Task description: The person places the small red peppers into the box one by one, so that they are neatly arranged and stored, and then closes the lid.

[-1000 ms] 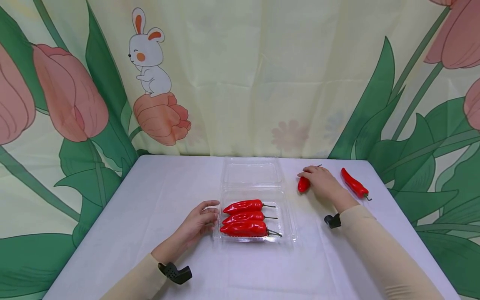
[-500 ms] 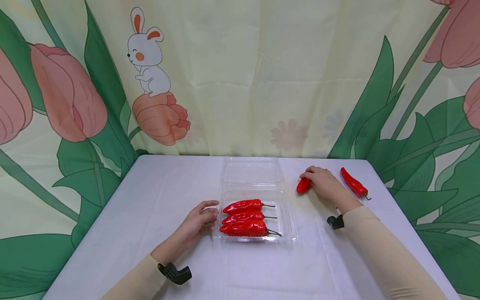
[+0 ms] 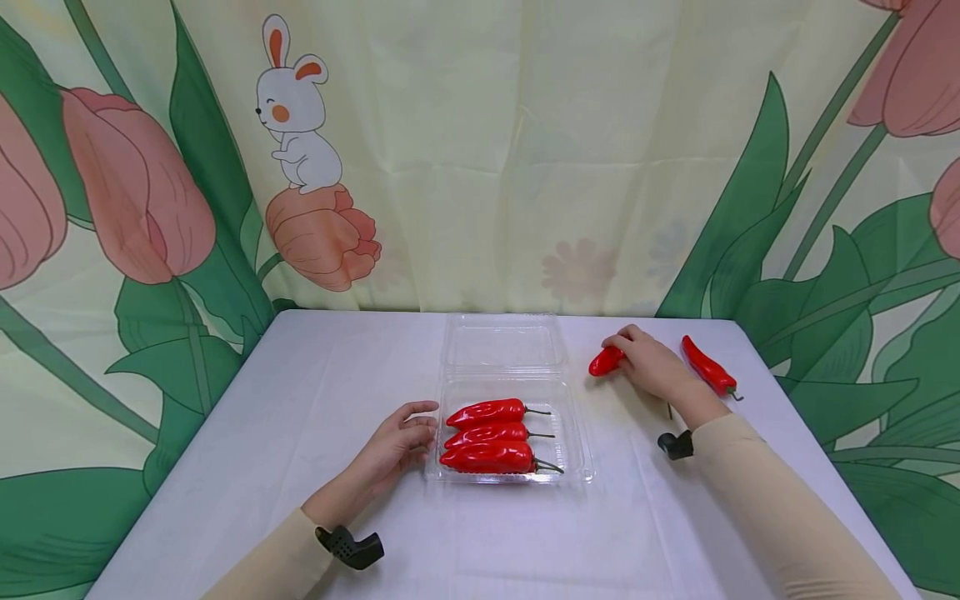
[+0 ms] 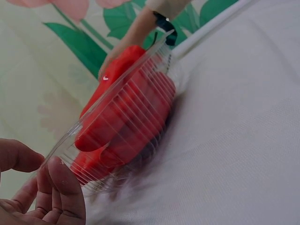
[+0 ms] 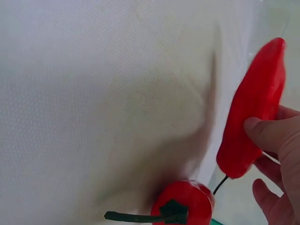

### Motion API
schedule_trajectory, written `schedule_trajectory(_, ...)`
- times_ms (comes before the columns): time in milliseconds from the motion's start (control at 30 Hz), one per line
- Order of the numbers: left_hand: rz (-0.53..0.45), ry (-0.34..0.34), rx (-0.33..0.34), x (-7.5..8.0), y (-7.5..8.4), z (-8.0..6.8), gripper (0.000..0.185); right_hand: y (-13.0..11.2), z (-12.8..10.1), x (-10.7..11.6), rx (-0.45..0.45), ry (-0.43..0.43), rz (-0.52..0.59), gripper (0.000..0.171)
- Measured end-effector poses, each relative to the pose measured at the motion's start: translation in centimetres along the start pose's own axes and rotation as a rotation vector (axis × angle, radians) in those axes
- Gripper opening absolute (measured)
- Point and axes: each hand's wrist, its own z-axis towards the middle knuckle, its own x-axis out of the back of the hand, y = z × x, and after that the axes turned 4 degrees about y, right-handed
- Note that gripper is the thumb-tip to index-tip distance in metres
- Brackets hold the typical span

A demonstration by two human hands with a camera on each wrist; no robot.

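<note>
My right hand (image 3: 647, 360) pinches a red pepper (image 5: 255, 103) between thumb and fingers, to the right of a clear plastic box (image 3: 576, 467). The pepper's tip points left, and it looks slightly raised off the cloth. Three more red peppers (image 3: 491, 457) lie side by side in the box, stems to the right. My left hand (image 3: 397, 442) is at the box's left side; in the left wrist view its thumb and finger (image 4: 65, 176) pinch the rim. Below the held pepper, the right wrist view has another pepper (image 5: 187, 201) with a green stem, mostly hidden by my hand in the head view.
One red pepper (image 3: 707, 367) lies near the table's right edge. The box's clear lid (image 3: 502, 343) is folded back behind it. A white cloth covers the table (image 3: 337, 375), and a curtain (image 3: 480, 167) printed with tulips and a rabbit hangs behind.
My right hand has lifted the pepper a little and turned it, so its tip has swung left and away from me. The left hand and the box have stayed in place.
</note>
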Motion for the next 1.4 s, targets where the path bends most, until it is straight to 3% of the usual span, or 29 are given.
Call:
schedule_trajectory(433, -0.004, -0.007, 0.006, -0.1, 0.2, -0.1, 0.05, -0.8, 0.0, 1.2, -0.081, 0.04, 0.057, 0.057)
schedule_trajectory(733, -0.008, -0.013, 0.008, -0.1, 0.2, -0.1, 0.051, -1.5, -0.4, 1.7, -0.029, 0.075, 0.031, 0.058)
schedule_trajectory(1100, -0.008, 0.001, 0.007, 0.0, -0.1, 0.1, 0.051, -3.3, 0.0, 2.3, 0.098, 0.149, 0.033, 0.053)
schedule_trajectory(1400, -0.005, 0.006, 0.013, -0.1, -0.1, 0.1, 0.051, -6.1, 0.1, 2.4, 0.084, 0.147, 0.114, 0.04)
